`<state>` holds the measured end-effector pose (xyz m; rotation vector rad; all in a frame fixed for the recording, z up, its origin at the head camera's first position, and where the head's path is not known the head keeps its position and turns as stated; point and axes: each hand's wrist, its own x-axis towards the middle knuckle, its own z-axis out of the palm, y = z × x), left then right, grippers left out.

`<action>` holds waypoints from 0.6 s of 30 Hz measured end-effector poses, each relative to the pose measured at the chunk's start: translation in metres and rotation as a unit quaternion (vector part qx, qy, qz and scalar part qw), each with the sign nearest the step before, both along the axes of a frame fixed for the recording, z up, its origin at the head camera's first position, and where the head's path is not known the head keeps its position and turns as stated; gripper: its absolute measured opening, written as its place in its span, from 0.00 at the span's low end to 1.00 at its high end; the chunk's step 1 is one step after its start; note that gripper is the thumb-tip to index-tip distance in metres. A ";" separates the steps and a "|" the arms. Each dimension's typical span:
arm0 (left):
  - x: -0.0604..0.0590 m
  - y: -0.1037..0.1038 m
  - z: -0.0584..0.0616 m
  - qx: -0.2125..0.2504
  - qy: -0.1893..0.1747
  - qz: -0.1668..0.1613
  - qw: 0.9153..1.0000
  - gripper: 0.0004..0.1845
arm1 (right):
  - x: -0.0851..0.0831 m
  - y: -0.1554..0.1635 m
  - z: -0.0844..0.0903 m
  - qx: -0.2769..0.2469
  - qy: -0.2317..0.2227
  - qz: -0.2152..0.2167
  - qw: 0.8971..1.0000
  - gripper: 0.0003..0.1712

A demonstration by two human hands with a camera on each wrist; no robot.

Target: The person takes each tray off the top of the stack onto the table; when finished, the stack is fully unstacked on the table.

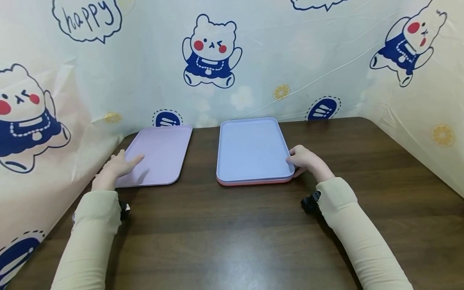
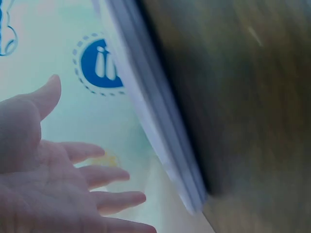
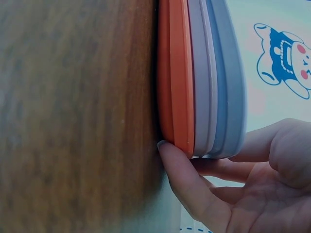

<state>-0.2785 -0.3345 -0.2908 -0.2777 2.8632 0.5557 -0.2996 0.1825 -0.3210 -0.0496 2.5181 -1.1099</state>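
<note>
Blue tray (image 1: 250, 149) atop stack | right hand (image 1: 302, 159) grips edge | left hand (image 1: 117, 165) flat on pink tray (image 1: 163, 151)

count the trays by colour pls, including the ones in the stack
pink tray, lying alone under the left hand: 1
blue tray, top of the stack: 1
grey-lilac tray, middle of the stack: 1
orange tray, bottom of the stack, at the right hand: 1
total: 4
</note>
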 end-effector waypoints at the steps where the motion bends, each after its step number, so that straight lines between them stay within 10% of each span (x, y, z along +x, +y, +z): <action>1: -0.001 0.004 0.001 -0.001 0.000 -0.011 1.000 0.55 | 0.000 0.000 0.000 0.002 0.000 0.000 1.000 0.21; 18: -0.010 0.061 -0.002 0.042 0.027 -0.075 0.996 0.51 | 0.000 0.001 -0.001 -0.005 0.002 -0.001 1.000 0.21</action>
